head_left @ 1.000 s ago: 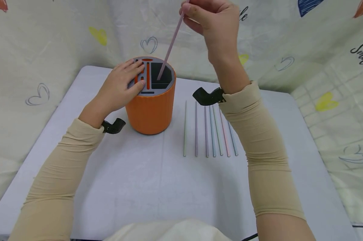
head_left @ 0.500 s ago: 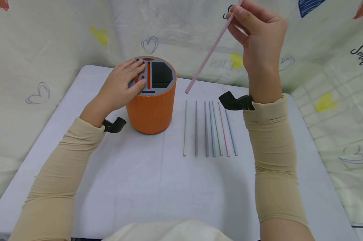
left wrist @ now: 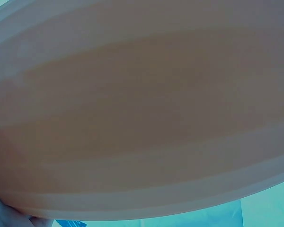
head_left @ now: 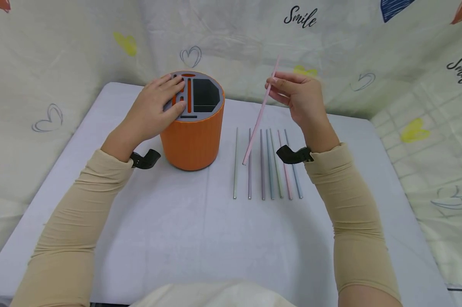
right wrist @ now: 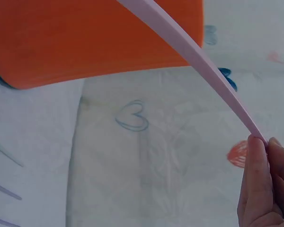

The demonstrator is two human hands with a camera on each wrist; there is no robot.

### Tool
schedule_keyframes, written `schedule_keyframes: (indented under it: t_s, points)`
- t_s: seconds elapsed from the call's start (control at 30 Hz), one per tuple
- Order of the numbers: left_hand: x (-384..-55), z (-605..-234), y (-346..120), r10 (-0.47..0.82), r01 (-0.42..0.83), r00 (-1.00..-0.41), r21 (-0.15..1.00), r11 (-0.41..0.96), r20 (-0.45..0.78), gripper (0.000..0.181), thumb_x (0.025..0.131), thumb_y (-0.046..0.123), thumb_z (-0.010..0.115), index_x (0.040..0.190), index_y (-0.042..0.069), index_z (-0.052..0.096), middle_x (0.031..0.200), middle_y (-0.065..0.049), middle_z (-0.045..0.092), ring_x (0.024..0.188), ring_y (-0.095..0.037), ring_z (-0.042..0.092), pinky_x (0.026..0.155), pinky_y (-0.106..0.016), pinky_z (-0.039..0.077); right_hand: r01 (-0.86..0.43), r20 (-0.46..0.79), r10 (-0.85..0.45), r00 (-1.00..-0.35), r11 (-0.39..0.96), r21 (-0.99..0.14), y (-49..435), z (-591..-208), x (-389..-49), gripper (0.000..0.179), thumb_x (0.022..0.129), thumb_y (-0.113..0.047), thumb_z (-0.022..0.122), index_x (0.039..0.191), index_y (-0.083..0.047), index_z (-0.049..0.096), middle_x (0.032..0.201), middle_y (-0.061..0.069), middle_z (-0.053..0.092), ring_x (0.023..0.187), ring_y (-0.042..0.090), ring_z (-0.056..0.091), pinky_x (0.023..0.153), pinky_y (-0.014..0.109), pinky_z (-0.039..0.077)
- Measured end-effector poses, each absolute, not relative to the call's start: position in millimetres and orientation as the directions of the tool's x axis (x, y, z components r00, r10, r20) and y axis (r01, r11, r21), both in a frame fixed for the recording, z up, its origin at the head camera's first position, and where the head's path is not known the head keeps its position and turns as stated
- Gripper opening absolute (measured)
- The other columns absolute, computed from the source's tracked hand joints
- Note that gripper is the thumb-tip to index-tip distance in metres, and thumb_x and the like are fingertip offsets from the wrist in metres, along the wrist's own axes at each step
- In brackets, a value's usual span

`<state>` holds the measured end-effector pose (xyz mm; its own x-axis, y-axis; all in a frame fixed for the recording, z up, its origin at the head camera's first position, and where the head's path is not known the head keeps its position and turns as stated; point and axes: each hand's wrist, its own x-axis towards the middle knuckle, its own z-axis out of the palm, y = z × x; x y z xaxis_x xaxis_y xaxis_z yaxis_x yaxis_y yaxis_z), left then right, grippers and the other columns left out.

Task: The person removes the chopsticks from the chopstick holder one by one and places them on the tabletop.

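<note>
My left hand (head_left: 156,102) lies with spread fingers on the grey slotted top of an upright orange cylindrical knife block (head_left: 190,143). Its blurred side wall (left wrist: 151,104) fills most of the left wrist view. Between thumb and fingers, my right hand (head_left: 301,91) pinches a slim pink chopstick (head_left: 258,117), tilted, its thicker end hanging down to the left. In the head view that end overlaps a purple chopstick (head_left: 249,183). The right wrist view has the pinching fingertips (right wrist: 256,156) at the lower right. More pastel chopsticks lie side by side, including a green one (head_left: 235,170).
The chopsticks rest on a white table (head_left: 200,238), right of the knife block. Behind it hangs a pale sheet (head_left: 231,51) printed with hearts and lettering. The block's top has a large dark opening (head_left: 206,96) beside narrow slots.
My right hand has drawn the pink chopstick out of the block's large opening, swung right, then come down and back toward the left over the row. My left hand stays in place.
</note>
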<state>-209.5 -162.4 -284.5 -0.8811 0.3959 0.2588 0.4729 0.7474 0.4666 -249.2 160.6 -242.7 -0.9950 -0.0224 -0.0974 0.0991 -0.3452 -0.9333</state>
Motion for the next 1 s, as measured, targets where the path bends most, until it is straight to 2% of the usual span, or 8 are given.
schedule_keyframes:
  t_s: [0.13, 0.33, 0.5, 0.6, 0.77, 1.0]
  points:
    - [-210, -285, -163, 0.394, 0.472, -0.881, 0.462, 0.750, 0.261, 0.056, 0.096, 0.037, 0.038, 0.143, 0.008, 0.035, 0.152, -0.004, 0.028, 0.143, -0.022, 0.015, 0.118, -0.040, 0.009, 0.178, -0.169, -0.057, -0.984, -0.322, -0.930, 154, -265, -253, 0.024, 0.071, 0.005, 0.073, 0.094, 0.006, 0.070, 0.082, 0.013, 0.071, 0.074, 0.023, 0.070, 0.070, 0.031, 0.057]
    - [-209, -284, -164, 0.381, 0.465, -0.885, 0.469, 0.751, 0.268, 0.055, 0.095, 0.036, 0.041, 0.143, 0.010, 0.035, 0.151, -0.004, 0.029, 0.143, -0.022, 0.016, 0.118, -0.042, 0.010, 0.281, -0.269, -0.085, -0.959, -0.213, -0.936, 139, -299, -259, 0.018, 0.077, 0.002, 0.070, 0.095, 0.002, 0.070, 0.083, 0.010, 0.071, 0.077, 0.020, 0.070, 0.073, 0.029, 0.057]
    - [-210, -287, -163, 0.393, 0.471, -0.882, 0.467, 0.748, 0.260, 0.056, 0.096, 0.037, 0.040, 0.144, 0.010, 0.034, 0.152, -0.004, 0.028, 0.143, -0.021, 0.015, 0.118, -0.040, 0.009, 0.353, -0.349, -0.059, -0.935, -0.137, -0.925, 134, -325, -266, 0.032, 0.080, -0.001, 0.067, 0.111, 0.006, 0.064, 0.086, 0.009, 0.071, 0.079, 0.019, 0.070, 0.072, 0.028, 0.057]
    - [-211, -288, -163, 0.391, 0.469, -0.883, 0.462, 0.753, 0.261, 0.056, 0.096, 0.038, 0.040, 0.144, 0.010, 0.034, 0.152, -0.004, 0.028, 0.143, -0.021, 0.015, 0.118, -0.041, 0.010, 0.384, -0.381, -0.054, -0.923, -0.082, -0.920, 130, -339, -270, 0.037, 0.081, -0.004, 0.067, 0.116, 0.005, 0.062, 0.089, 0.009, 0.070, 0.081, 0.018, 0.070, 0.072, 0.028, 0.057]
    - [-211, -287, -163, 0.386, 0.467, -0.884, 0.468, 0.750, 0.264, 0.056, 0.096, 0.038, 0.040, 0.144, 0.010, 0.035, 0.152, -0.003, 0.028, 0.143, -0.021, 0.015, 0.118, -0.042, 0.010, 0.436, -0.436, -0.031, -0.900, -0.003, -0.900, 123, -360, -275, 0.035, 0.081, -0.007, 0.069, 0.114, 0.002, 0.064, 0.092, 0.009, 0.070, 0.080, 0.016, 0.070, 0.072, 0.027, 0.057]
    - [-213, -288, -163, 0.392, 0.466, -0.885, 0.465, 0.753, 0.252, 0.056, 0.096, 0.037, 0.037, 0.144, 0.010, 0.034, 0.152, -0.003, 0.027, 0.143, -0.020, 0.014, 0.118, -0.042, 0.009, 0.524, -0.524, 0.018, -0.852, 0.022, -0.851, 116, -383, -281, 0.031, 0.081, -0.009, 0.070, 0.110, -0.001, 0.067, 0.093, 0.010, 0.070, 0.074, 0.016, 0.070, 0.070, 0.025, 0.056]
